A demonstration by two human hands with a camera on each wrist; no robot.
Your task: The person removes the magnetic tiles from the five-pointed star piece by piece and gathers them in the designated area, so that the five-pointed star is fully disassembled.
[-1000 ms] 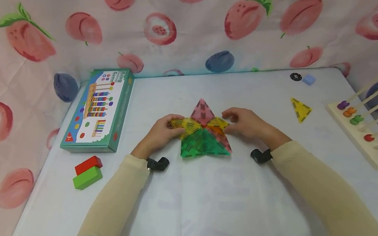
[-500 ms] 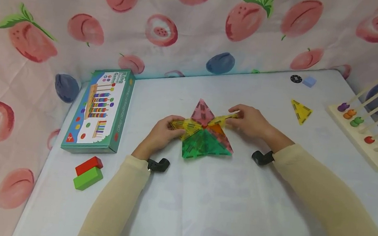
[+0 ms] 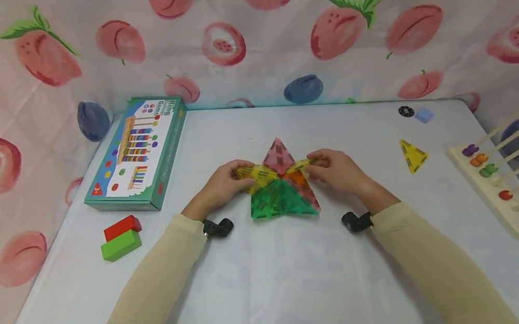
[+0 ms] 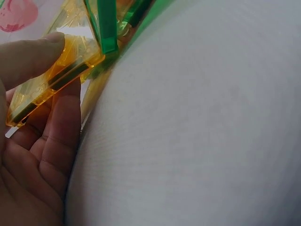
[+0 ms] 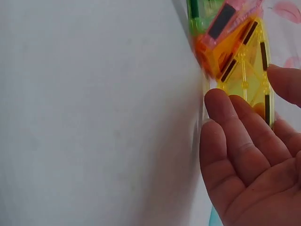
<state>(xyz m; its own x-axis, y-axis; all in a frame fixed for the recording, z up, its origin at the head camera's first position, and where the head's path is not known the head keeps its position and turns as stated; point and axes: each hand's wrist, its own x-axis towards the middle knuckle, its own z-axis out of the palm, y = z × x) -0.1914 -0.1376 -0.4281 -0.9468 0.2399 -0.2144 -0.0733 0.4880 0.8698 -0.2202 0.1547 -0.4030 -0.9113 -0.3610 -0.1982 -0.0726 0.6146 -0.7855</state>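
A star-like build of translucent triangular magnetic tiles lies mid-table in the head view: pink tile [image 3: 278, 156] at the far point, green tiles [image 3: 279, 200] nearest me, orange tile [image 3: 296, 177] on the right. My left hand [image 3: 220, 183] pinches a yellow triangular tile [image 3: 259, 174] at the left point, thumb on top and fingers beneath in the left wrist view. With my right hand [image 3: 339, 173], I pinch the outer end of another yellow triangular tile [image 5: 256, 66], tilted up at the right of the build. Its inner edge lies close against the orange tile; whether they touch is unclear.
A loose yellow triangular tile [image 3: 413, 156] lies to the right. Beyond it are a black round chip [image 3: 406, 111] and a blue block [image 3: 424, 115]. A wooden peg rack [image 3: 496, 192] stands far right. At left are a game box [image 3: 136, 152], red block [image 3: 121, 228] and green block [image 3: 121, 245].
My right hand has taken hold of the right yellow tile and tilted it up, moving outward, then slightly back left and down. The left hand keeps its grip, nearly still.
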